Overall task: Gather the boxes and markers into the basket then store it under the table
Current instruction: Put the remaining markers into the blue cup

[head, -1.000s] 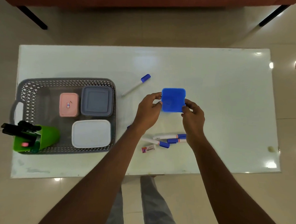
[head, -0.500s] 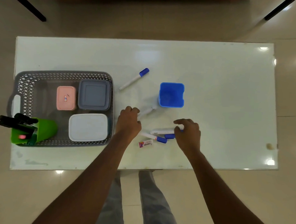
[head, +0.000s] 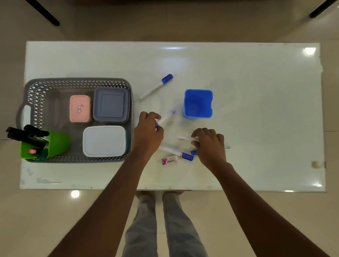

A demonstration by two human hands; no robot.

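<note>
Marker-gathering looks like the step in hand. The boxes are already in the basket (head: 76, 80) at the left edge of the table (head: 262, 89): a pink box (head: 79, 108), a grey box (head: 111, 104) and a white box (head: 104, 141). A green cup (head: 57, 143) of black pens (head: 24, 133) lies tipped at the basket's near left corner.

The left hand (head: 148, 130) has its fingers curled round a marker (head: 165, 118), whose tip points toward the blue cup (head: 198, 104). That cup stands upright and seems empty near the middle of the table. The right hand (head: 210, 145) has its fingers curled down onto a second marker (head: 186, 138), pinching one end. I cannot tell whether that marker has left the surface.

A third marker (head: 173, 152) lies between the two hands, nearer the front edge, with a small labelled packet (head: 169, 160) just beside it. A fourth marker (head: 155, 87) lies apart toward the far edge, between the basket and the blue cup.

The next move probably calls for standing both held markers in the blue cup. Each would need turning upright over the opening, since a slanted drop could tip the cup. The two loose markers would follow, then the cup would go into the basket.
</note>
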